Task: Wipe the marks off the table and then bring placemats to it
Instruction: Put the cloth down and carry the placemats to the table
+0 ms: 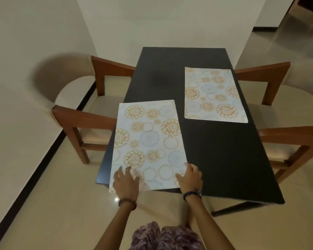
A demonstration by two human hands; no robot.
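The fingers (pixel 122 173) of the left hand (pixel 126 183) are spread flat on the near placemat (pixel 148 139), while its near right corner is pinched by the right hand (pixel 190 175). Its long axis runs away from both hands, overhanging the counter (pixel 224 159) at the near-left corner; a second placemat (pixel 214 95) lies at the far right edge.

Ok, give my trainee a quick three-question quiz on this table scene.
1. True or false: the near placemat lies fully on the table.
2. How many placemats are on the table?
3. Which hand is at the near placemat's right corner: A) left hand, B) right hand?

Key: 1. False, its near left corner overhangs the edge. 2. Two, counting the far placemat. 3. B.
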